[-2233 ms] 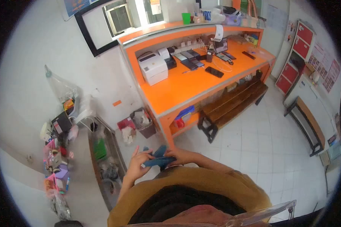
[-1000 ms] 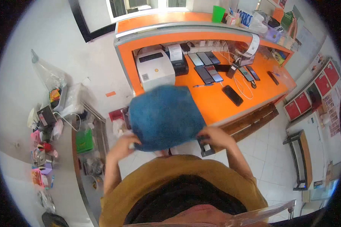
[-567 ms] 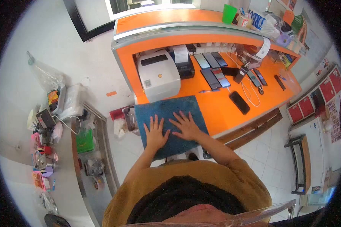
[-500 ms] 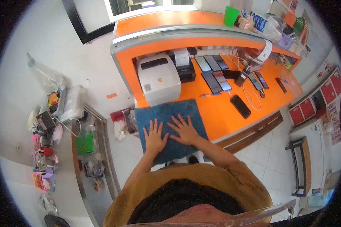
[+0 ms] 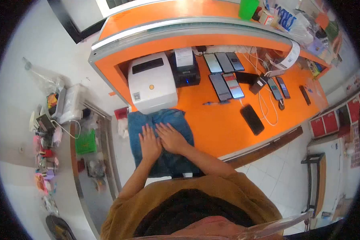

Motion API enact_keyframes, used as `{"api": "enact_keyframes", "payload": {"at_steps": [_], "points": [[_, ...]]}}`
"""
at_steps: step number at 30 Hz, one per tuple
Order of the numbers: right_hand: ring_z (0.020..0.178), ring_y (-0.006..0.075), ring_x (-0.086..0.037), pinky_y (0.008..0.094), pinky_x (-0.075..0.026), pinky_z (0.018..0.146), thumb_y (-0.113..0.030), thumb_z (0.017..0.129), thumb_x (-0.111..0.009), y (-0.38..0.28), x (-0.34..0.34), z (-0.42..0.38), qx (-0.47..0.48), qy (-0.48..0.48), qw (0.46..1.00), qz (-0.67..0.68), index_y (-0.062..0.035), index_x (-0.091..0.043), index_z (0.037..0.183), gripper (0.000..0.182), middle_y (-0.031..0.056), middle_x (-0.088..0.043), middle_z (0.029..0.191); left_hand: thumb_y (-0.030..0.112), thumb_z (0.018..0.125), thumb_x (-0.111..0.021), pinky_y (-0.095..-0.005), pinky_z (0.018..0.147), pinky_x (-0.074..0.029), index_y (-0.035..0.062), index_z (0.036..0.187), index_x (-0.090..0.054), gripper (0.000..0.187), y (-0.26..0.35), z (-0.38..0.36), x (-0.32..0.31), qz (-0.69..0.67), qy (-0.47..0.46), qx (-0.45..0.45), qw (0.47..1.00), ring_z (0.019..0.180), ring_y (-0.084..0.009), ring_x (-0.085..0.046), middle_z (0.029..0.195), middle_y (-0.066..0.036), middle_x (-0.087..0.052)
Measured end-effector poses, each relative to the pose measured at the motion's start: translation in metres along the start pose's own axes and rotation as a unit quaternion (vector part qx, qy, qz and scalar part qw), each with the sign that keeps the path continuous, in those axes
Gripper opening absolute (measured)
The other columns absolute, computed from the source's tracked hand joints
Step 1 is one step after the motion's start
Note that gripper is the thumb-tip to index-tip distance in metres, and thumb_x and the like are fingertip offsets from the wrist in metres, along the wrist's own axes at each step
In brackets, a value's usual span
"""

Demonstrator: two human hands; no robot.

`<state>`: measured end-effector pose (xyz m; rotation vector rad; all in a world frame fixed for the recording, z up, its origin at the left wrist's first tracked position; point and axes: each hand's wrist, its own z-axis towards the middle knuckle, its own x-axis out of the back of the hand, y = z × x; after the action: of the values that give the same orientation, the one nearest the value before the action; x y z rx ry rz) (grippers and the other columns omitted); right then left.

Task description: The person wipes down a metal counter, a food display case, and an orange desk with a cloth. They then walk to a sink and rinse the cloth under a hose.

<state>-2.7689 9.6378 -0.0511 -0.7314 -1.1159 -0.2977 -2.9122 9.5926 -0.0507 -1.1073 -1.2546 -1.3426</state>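
Note:
A blue cloth (image 5: 184, 125) lies on the orange desk and hangs over its front edge, with wrinkles along the far side. My left hand (image 5: 149, 145) rests flat on the cloth, palm down, fingers stretched toward the printer. Beside it, my right hand (image 5: 171, 139) also presses flat on the cloth, its fingers angled up and to the left. The two hands are close together, almost touching at the thumbs. Just beyond the cloth stands a white label printer (image 5: 153, 86). Neither hand grips anything.
Several phones (image 5: 219, 87) lie on the orange desk (image 5: 216, 132), with a black phone (image 5: 252, 119) nearer the front edge. White cables and a pen (image 5: 217, 103) lie around them. A black receipt printer (image 5: 187, 76) stands beside the white one. Cluttered shelves (image 5: 86, 142) stand at left.
Both hands have slid closer together on the cloth. The cloth has wrinkled at its far side and looks narrower. The camera view has shifted, so the desk appears nearer and lower left.

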Motion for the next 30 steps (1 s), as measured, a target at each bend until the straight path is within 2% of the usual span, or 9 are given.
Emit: {"api": "enact_keyframes", "payload": {"at_steps": [5,9,10,14,18,21,24,27,30], "points": [[0.132,0.0342,-0.034,0.0441,-0.021,0.112,-0.018,0.086,-0.042,0.057,0.065,-0.071,-0.05,-0.026,0.998,-0.007,0.0075,-0.044,0.128,0.048,0.0221,-0.039,0.139,0.028,0.09,-0.044,-0.0558,0.11,-0.01,-0.0117,0.136,-0.029,0.062,0.108,0.013,-0.011,-0.05,-0.015,-0.062,0.997,0.139,-0.0398,-0.013,0.146,-0.026,-0.023],[0.13,0.0358,-0.035,0.045,-0.023,0.111,-0.017,0.084,-0.048,0.116,0.108,-0.131,-0.145,-0.059,0.988,-0.008,0.0033,-0.044,0.13,0.05,0.0226,-0.04,0.138,0.029,0.09,-0.042,-0.0526,0.111,-0.01,-0.0127,0.135,-0.028,0.063,0.195,0.033,-0.02,-0.097,-0.045,-0.113,0.988,0.138,-0.04,-0.016,0.145,-0.028,-0.025],[0.13,0.0363,-0.035,0.0454,-0.023,0.111,-0.017,0.084,-0.047,0.133,0.114,-0.15,-0.114,-0.05,0.992,-0.037,0.003,-0.043,0.13,0.05,0.023,-0.04,0.138,0.029,0.09,-0.042,-0.0517,0.112,-0.01,-0.0126,0.136,-0.028,0.063,0.216,0.039,-0.012,-0.11,-0.081,-0.119,0.983,0.137,-0.0399,-0.017,0.145,-0.027,-0.024],[0.13,0.0378,-0.034,0.0471,-0.022,0.111,-0.016,0.085,-0.045,0.17,0.14,-0.19,-0.071,-0.053,0.995,-0.045,0.0032,-0.042,0.131,0.05,0.0233,-0.038,0.139,0.032,0.091,-0.041,-0.0517,0.111,-0.013,-0.0124,0.134,-0.031,0.063,0.254,0.044,-0.028,-0.118,-0.015,-0.182,0.976,0.137,-0.0395,-0.019,0.144,-0.027,-0.027],[0.132,0.0386,-0.03,0.0478,-0.021,0.112,-0.015,0.084,-0.045,0.154,0.136,-0.174,-0.074,-0.073,0.99,-0.091,0.0034,-0.042,0.131,0.051,0.0217,-0.035,0.141,0.032,0.09,-0.043,-0.0495,0.111,-0.015,-0.009,0.135,-0.033,0.062,0.227,0.032,-0.025,-0.178,-0.004,-0.216,0.96,0.137,-0.0355,-0.021,0.144,-0.025,-0.027],[0.134,0.0397,-0.027,0.0493,-0.018,0.112,-0.015,0.084,-0.046,0.107,0.112,-0.137,-0.062,-0.093,0.988,-0.109,0.0034,-0.043,0.131,0.05,0.021,-0.036,0.141,0.031,0.089,-0.046,-0.0487,0.111,-0.015,-0.0069,0.136,-0.033,0.061,0.17,0.002,-0.015,-0.175,-0.028,-0.176,0.968,0.138,-0.0334,-0.021,0.146,-0.023,-0.026],[0.134,0.041,-0.026,0.0504,-0.017,0.112,-0.017,0.081,-0.049,0.04,0.073,-0.08,-0.041,-0.162,0.981,-0.096,0.0058,-0.044,0.128,0.053,0.0227,-0.037,0.14,0.027,0.088,-0.05,-0.0491,0.111,-0.015,-0.0073,0.137,-0.03,0.063,0.096,-0.037,0.011,-0.157,-0.053,-0.097,0.981,0.138,-0.0341,-0.02,0.147,-0.023,-0.024],[0.133,0.0403,-0.028,0.0492,-0.018,0.112,-0.021,0.079,-0.053,-0.032,0.027,-0.04,0.043,-0.109,0.993,0.012,0.0084,-0.043,0.127,0.058,0.0252,-0.037,0.138,0.025,0.085,-0.052,-0.051,0.111,-0.015,-0.0082,0.139,-0.025,0.068,0.029,-0.089,0.019,-0.126,-0.049,-0.005,0.991,0.138,-0.0379,-0.017,0.146,-0.027,-0.021],[0.135,0.0371,-0.027,0.0477,-0.016,0.113,-0.029,0.078,-0.053,-0.088,-0.033,-0.018,0.079,-0.07,0.99,0.095,0.0095,-0.042,0.129,0.064,0.0257,-0.036,0.14,0.03,0.09,-0.042,-0.0503,0.111,-0.011,-0.0064,0.142,-0.019,0.067,-0.022,-0.134,0.026,-0.095,-0.054,0.058,0.992,0.139,-0.0391,-0.013,0.148,-0.027,-0.014]]}}
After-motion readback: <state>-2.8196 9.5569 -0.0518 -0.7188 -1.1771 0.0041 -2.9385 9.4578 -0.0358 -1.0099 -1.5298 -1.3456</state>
